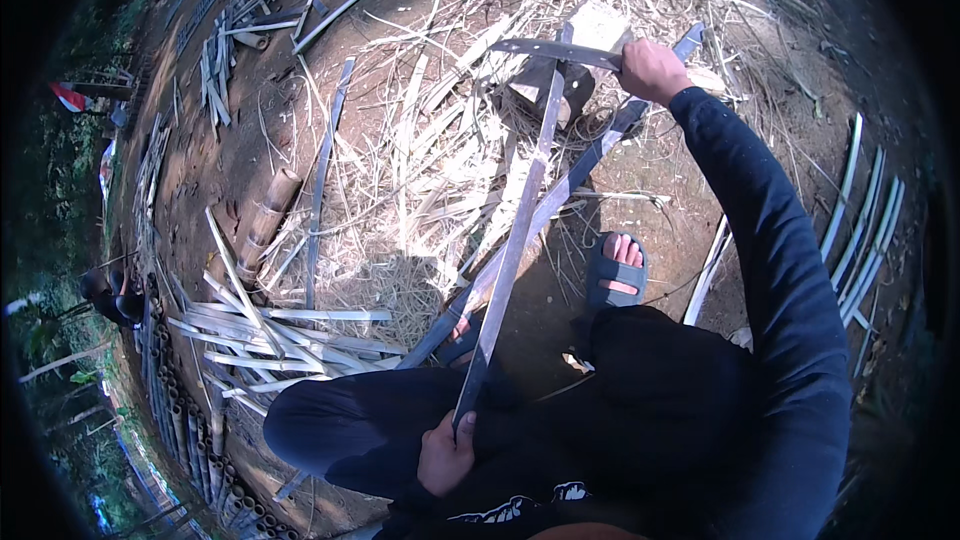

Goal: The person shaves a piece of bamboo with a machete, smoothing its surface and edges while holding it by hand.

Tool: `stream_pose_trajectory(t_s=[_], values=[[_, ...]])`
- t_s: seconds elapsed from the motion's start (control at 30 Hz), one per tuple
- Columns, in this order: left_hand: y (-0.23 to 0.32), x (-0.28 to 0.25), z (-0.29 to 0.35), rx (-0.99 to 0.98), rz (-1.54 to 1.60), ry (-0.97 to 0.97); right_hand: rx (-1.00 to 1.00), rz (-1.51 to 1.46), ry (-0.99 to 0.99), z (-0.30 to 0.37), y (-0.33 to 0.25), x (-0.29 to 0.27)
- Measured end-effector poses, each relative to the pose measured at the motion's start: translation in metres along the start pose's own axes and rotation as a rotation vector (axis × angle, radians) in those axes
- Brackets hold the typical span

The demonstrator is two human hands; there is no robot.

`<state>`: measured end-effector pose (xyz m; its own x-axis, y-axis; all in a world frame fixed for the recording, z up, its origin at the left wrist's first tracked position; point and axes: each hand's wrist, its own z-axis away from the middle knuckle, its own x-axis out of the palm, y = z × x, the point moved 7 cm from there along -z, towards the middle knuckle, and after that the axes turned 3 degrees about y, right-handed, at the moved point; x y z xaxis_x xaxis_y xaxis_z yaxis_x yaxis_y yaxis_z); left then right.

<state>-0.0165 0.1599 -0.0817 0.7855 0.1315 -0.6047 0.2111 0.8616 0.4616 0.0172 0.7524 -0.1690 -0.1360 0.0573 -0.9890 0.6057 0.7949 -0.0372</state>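
My left hand (447,455), low in the head view, is closed round the near end of a long dark bamboo strip (520,225). The strip slants away from me, its far end by a chopping block (598,22) with a pale top. My right hand (652,70) grips a machete (552,48) by its handle, which the fingers hide. Its blade points left and crosses the strip near the far end; I cannot tell how deep it sits. Another dark bamboo strip (580,168) lies slanting behind the held one.
Shavings (400,180) cover the ground ahead. Pale split bamboo (270,345) is piled at left beside a thick bamboo piece (268,225). More strips (868,230) lie at right. My sandalled foot (617,270) stands near the strips. Another person (112,295) is at far left.
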Motion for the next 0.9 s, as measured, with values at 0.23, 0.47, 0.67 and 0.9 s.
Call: stream_pose_trajectory(t_s=[0.23,0.47,0.67,0.9], values=[[-0.028,0.006,-0.008,-0.237,0.479,-0.303,0.320,-0.160,-0.052,0.009,0.036,0.007],[-0.018,0.001,0.006,-0.401,0.893,-0.685,0.184,-0.454,-0.185,0.106,-0.097,-0.009],[-0.018,0.000,0.011,-0.490,0.894,-0.653,-0.186,-0.502,-0.218,0.183,-0.161,-0.036],[-0.002,0.037,-0.019,-0.478,1.016,-0.937,-0.510,-0.601,-0.234,0.220,-0.200,-0.047]])
